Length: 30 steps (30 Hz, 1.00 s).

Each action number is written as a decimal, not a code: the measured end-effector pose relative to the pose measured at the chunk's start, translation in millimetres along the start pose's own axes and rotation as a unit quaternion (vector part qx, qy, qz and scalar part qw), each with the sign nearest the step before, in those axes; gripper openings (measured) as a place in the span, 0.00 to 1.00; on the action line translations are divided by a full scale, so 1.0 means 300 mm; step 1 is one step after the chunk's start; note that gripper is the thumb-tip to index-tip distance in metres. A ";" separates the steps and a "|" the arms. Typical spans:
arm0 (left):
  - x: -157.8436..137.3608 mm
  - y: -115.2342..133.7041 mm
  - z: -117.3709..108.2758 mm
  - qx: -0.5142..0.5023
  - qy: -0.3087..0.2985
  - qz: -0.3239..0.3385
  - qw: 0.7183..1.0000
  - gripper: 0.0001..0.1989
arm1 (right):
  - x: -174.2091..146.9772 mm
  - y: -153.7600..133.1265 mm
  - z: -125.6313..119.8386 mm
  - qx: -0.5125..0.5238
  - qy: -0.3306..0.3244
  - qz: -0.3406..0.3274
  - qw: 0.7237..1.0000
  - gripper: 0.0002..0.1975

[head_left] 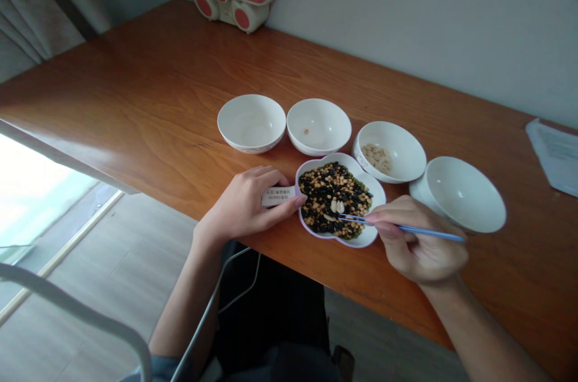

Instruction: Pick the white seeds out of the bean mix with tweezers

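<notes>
At the near edge of the wooden table (135,105) sits the flower-shaped dish (361,238) of mixed beans; my left hand (246,204) lies beside it, fingers loosely curled round a small white labelled box (276,195), fingertip touching the rim; my right hand (418,240) is closed in a pinch on the blue tweezers (406,228), tips down among the pale seeds (336,206). I judge each seed light, hard and slippery, best nipped across its flat sides; four round white bowls (251,123) stand behind, one holding a small heap, one a single bean, two showing nothing inside.
</notes>
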<state>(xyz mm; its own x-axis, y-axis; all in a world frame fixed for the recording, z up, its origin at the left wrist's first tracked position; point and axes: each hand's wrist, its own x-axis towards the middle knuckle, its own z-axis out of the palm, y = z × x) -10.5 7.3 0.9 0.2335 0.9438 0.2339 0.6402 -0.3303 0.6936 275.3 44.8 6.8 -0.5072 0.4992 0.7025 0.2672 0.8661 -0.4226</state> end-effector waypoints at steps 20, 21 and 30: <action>-0.004 -0.004 0.000 0.004 -0.001 0.008 1.000 0.16 | 0.004 0.002 0.008 0.030 -0.060 -0.050 0.996 0.09; -0.004 -0.003 0.000 0.005 -0.001 0.009 1.000 0.16 | 0.005 0.001 0.009 0.029 -0.062 -0.050 0.996 0.09; -0.004 -0.006 0.001 0.005 -0.001 0.008 1.000 0.16 | 0.009 -0.011 0.009 -0.010 -0.058 -0.041 0.997 0.13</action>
<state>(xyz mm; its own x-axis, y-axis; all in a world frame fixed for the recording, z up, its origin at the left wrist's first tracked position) -11.7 6.9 -0.8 0.2454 0.9384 0.2433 0.6439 -0.3454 0.6827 270.8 43.1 8.4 -0.6188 0.4214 0.6630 0.2359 0.9047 -0.3548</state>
